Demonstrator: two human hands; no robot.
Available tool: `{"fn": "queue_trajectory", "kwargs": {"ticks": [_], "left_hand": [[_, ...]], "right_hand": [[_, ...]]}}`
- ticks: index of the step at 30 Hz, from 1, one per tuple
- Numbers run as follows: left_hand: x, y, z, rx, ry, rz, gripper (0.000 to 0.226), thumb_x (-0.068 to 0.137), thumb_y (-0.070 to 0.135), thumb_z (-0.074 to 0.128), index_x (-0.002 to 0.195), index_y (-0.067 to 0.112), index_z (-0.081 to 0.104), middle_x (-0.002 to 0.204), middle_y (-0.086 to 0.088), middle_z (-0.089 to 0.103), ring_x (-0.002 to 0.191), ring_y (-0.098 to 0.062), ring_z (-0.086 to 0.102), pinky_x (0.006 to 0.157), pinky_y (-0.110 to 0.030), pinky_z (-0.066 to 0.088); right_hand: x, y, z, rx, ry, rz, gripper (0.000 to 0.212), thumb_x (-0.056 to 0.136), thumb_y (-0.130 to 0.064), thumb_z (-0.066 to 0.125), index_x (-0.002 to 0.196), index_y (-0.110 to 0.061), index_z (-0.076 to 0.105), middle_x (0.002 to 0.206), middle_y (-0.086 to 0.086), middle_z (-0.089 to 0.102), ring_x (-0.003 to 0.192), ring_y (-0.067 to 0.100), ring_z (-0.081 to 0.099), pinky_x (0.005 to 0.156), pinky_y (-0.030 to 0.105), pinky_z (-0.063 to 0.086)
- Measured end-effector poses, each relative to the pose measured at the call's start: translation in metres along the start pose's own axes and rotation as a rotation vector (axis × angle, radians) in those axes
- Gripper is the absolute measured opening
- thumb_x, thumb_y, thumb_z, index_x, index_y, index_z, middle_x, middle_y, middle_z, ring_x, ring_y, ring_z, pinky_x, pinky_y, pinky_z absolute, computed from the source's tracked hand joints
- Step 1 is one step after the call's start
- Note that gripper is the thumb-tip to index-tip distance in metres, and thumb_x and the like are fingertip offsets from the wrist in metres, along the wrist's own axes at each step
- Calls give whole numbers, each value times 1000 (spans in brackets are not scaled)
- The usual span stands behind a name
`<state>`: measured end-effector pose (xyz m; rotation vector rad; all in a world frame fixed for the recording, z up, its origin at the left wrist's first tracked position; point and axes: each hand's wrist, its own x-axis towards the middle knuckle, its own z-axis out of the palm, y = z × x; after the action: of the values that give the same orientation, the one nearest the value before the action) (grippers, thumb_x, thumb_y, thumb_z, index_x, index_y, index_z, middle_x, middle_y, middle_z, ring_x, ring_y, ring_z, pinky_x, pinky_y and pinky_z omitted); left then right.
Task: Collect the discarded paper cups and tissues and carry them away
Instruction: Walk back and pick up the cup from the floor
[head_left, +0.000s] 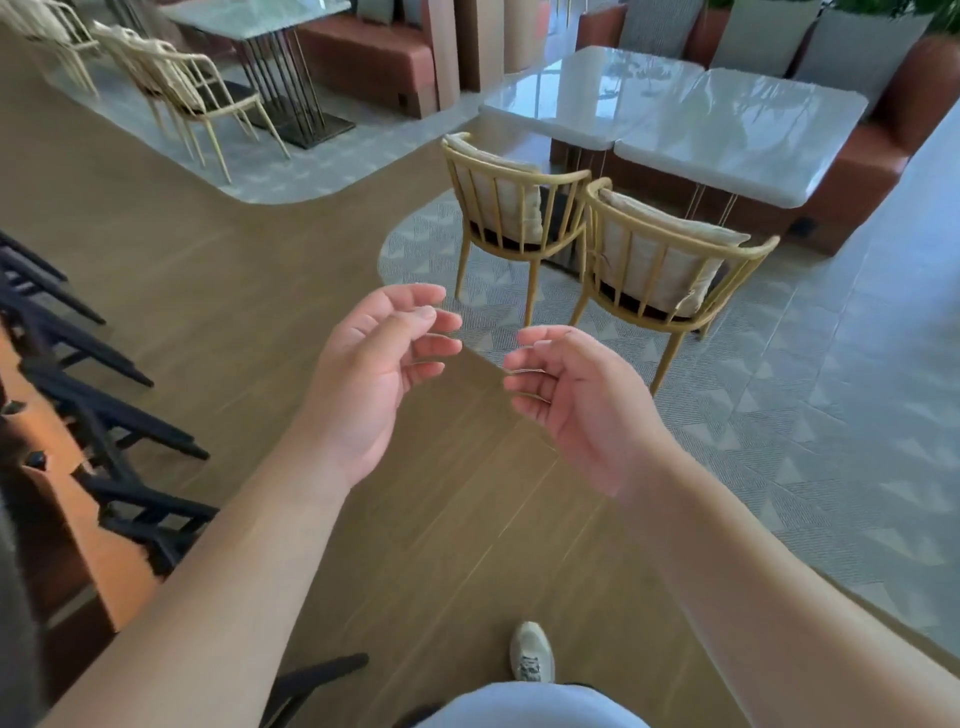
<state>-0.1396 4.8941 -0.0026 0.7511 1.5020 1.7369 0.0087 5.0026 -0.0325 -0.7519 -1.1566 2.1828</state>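
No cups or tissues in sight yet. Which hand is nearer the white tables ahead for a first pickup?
Right, marginally. The white tables lie ahead to the right, on the right hand side. Both it and the left hand are empty with loosely curled fingers.

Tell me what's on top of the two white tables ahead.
The white tables carry only glare and plant reflections; no cups or tissues show there. Two chairs hide the space beneath the near edge.

Two yellow spindle-back chairs (519, 208) (670, 265) with cream cushions stand tucked up against a pair of glossy white marble tables (727, 130). Rust-coloured bench seating (857, 182) runs behind them. Black chair legs (104, 415) line the wood floor (234, 291) at left.
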Motion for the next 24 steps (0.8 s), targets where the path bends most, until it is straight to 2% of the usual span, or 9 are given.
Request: {"fn": "queue_trajectory", "kwargs": {"ticks": [6,10,15,19,24], "left_hand": [[68,-2,7,27,37,-1,23,86,27,57,105,24,69,94,4,76,86,-12,70,77,-29,50],[113,-4,-10,6,87,-8,23,85,26,57,105,22,68,92,4,75,85,-12,70,75,-27,51],[177,-9,-55,-35,152,-3,23,85,25,57,105,22,68,93,3,75,83,-12,70,77,-28,51],[247,-13,-97,-80,164,-5,23,84,24,56,104,22,68,90,4,75,81,-11,70,75,-27,51],[349,-6,-153,-102,146,-37,23,85,25,56,104,22,67,89,5,75,80,-10,70,74,-26,51]], "right_hand": [[80,-25,-6,7,-69,20,22,79,-17,56,99,-15,66,85,4,69,74,17,64,70,30,49],[132,-31,4,-10,-96,33,19,81,-18,57,97,-15,66,85,5,68,74,18,64,71,31,49],[204,-27,25,-37,-108,54,16,88,-13,52,98,-14,65,85,6,68,74,18,63,71,31,48],[277,-25,53,-71,-81,67,24,77,-17,56,98,-13,64,84,6,68,72,18,63,69,30,49],[381,-25,105,-100,-36,75,26,75,-16,56,100,-11,64,83,7,68,70,17,63,67,30,48]]}}
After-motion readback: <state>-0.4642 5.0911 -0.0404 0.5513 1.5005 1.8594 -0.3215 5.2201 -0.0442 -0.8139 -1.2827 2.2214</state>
